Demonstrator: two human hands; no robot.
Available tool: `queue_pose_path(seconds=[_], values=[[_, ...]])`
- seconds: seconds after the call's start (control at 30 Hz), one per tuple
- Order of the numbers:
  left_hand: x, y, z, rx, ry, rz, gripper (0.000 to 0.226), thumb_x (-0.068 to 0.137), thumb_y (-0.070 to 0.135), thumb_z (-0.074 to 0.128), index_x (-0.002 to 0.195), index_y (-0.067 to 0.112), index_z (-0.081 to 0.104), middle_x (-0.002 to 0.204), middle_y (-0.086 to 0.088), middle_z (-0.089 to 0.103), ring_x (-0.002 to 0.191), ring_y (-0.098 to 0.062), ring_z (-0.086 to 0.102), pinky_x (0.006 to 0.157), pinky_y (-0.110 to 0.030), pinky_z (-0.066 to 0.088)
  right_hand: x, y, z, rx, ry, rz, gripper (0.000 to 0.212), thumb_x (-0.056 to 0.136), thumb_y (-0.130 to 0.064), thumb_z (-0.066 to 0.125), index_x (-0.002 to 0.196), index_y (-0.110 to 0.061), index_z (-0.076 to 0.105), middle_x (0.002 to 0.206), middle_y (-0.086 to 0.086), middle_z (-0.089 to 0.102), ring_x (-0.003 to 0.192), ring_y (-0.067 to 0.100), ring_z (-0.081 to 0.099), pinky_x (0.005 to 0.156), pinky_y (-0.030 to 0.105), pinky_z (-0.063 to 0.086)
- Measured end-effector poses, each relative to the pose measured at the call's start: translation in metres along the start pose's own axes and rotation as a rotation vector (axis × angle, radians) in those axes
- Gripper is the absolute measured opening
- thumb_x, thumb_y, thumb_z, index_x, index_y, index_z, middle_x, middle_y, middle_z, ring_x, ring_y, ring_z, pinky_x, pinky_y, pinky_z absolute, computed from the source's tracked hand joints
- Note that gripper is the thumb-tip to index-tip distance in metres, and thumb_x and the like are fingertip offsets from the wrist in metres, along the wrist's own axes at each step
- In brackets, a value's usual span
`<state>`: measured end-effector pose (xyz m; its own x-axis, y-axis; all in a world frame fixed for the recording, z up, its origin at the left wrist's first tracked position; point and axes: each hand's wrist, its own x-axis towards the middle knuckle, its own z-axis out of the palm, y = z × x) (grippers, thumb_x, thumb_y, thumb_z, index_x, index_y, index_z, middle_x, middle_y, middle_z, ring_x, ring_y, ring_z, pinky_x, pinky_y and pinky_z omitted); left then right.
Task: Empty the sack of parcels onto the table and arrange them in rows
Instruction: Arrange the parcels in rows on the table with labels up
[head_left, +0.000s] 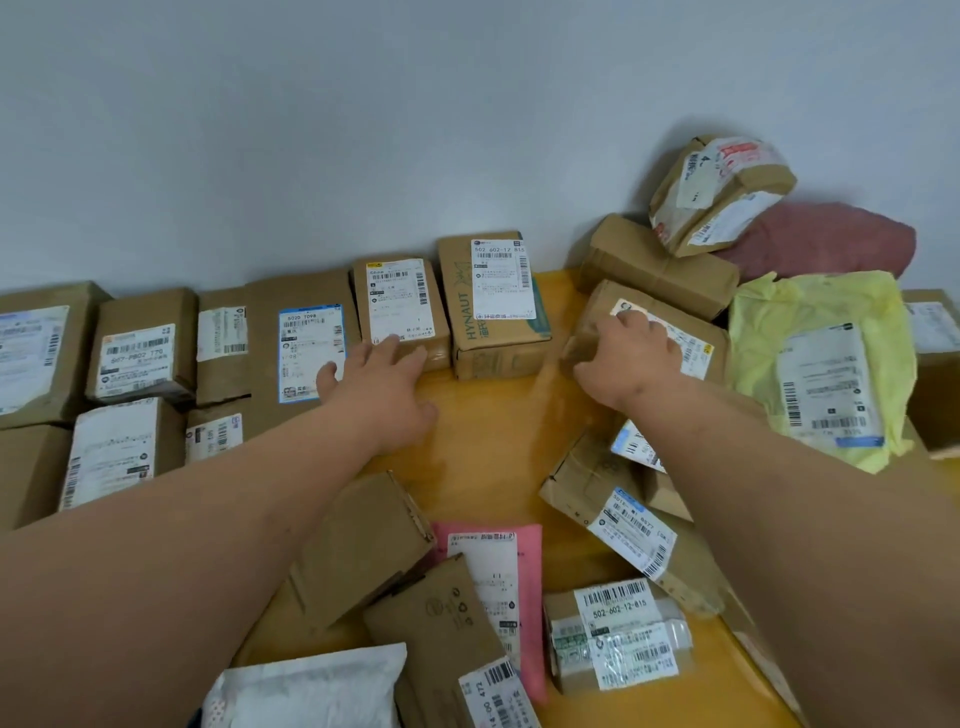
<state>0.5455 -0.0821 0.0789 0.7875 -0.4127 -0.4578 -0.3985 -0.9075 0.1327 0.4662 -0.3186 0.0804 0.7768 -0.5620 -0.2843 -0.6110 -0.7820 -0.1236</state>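
A brown box (649, 332) is gripped at its near corner by the right hand (631, 358); the left hand (379, 384), fingers spread, is laid on the small box (400, 306). Bare yellow table (488, 441) is left between them.

Plain pale grey wall (363, 130) across the whole upper half, unmarked, meeting the table along a line that slants up toward the right. Soft, even light, faintly cooler toward the top left corner, with only faint shadow where wall and table meet. Glossy yellow-orange table top (483, 441) below, showing blurred reflections near its middle and reaching the wall at the far edge. Right edge of the table running diagonally toward the bottom right corner. Dull red cushion-like bundle (831, 239) lying against the wall at far right.
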Motion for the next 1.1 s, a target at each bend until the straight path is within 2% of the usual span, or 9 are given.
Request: queue_pose_path(seconds=[0.17,0.3,0.43,0.57,0.67,0.87,0.93,1.1], values=[[-0.027,0.009,0.012,0.030,-0.022,0.030,0.071,0.095,0.053,0.048,0.157,0.038,0.015,0.167,0.003,0.003,0.153,-0.025,-0.001,0.121,-0.055,0.004,-0.041,0.012,0.004,-0.006,0.005,-0.112,0.047,0.089,-0.032,0.057,0.135,-0.022,0.053,0.137,0.008,0.045,0.128,0.033,0.036,0.107,0.045,0.035],[-0.045,0.008,0.018,0.039,-0.053,0.009,0.071,0.095,0.055,0.047,0.157,0.038,0.015,0.167,0.002,0.005,0.153,-0.027,0.002,0.119,-0.055,0.008,-0.072,0.006,0.012,-0.129,0.031,-0.296,0.035,0.090,-0.041,0.054,0.116,-0.020,0.062,0.116,0.006,0.054,0.111,0.028,0.043,0.096,0.040,0.040],[-0.061,-0.006,0.024,0.063,-0.051,-0.019,0.070,0.095,0.055,0.047,0.156,0.037,0.018,0.167,0.001,0.008,0.152,-0.028,0.005,0.118,-0.055,0.012,-0.094,0.001,0.017,-0.181,0.042,-0.345,0.036,0.090,-0.038,0.053,0.120,-0.020,0.062,0.113,0.005,0.056,0.108,0.028,0.046,0.093,0.039,0.039],[-0.078,-0.020,0.031,0.043,-0.035,-0.049,0.070,0.092,0.057,0.051,0.154,0.038,0.024,0.164,0.001,0.018,0.150,-0.029,0.014,0.116,-0.055,0.017,-0.107,-0.012,0.023,-0.039,-0.109,-0.326,0.035,0.092,-0.031,0.055,0.123,-0.016,0.062,0.117,0.008,0.061,0.112,0.030,0.053,0.090,0.036,0.046],[-0.092,-0.030,0.037,0.024,-0.073,-0.099,0.076,0.089,0.055,0.056,0.155,0.037,0.022,0.162,0.001,0.021,0.148,-0.029,0.018,0.116,-0.055,0.016,-0.113,-0.033,0.028,0.085,-0.280,-0.309,0.038,0.095,-0.029,0.058,0.130,-0.015,0.059,0.128,0.007,0.060,0.118,0.027,0.054,0.089,0.030,0.044],[-0.109,-0.054,0.047,0.029,-0.143,-0.211,0.089,0.084,0.057,0.062,0.156,0.034,0.015,0.161,0.001,0.023,0.147,-0.030,0.021,0.116,-0.057,0.018,-0.111,-0.069,0.052,0.253,-0.577,-0.282,0.054,0.096,-0.041,0.059,0.141,-0.014,0.049,0.141,0.009,0.052,0.126,0.027,0.050,0.098,0.034,0.045],[-0.111,-0.059,0.055,0.024,-0.182,-0.215,0.099,0.078,0.062,0.065,0.156,0.035,0.011,0.159,0.002,0.027,0.145,-0.029,0.026,0.116,-0.056,0.019,-0.113,-0.081,0.063,0.306,-0.662,-0.293,0.059,0.097,-0.043,0.057,0.145,-0.013,0.043,0.144,0.010,0.049,0.129,0.028,0.048,0.100,0.035,0.042],[-0.108,-0.058,0.080,0.034,-0.196,-0.194,0.131,0.063,0.074,0.072,0.152,0.041,-0.017,0.158,0.001,0.029,0.141,-0.029,0.034,0.113,-0.055,0.023,-0.113,-0.107,0.083,0.508,-0.828,-0.271,0.049,0.100,-0.037,0.053,0.145,-0.020,0.043,0.133,0.008,0.056,0.112,0.024,0.055,0.091,0.034,0.044]])
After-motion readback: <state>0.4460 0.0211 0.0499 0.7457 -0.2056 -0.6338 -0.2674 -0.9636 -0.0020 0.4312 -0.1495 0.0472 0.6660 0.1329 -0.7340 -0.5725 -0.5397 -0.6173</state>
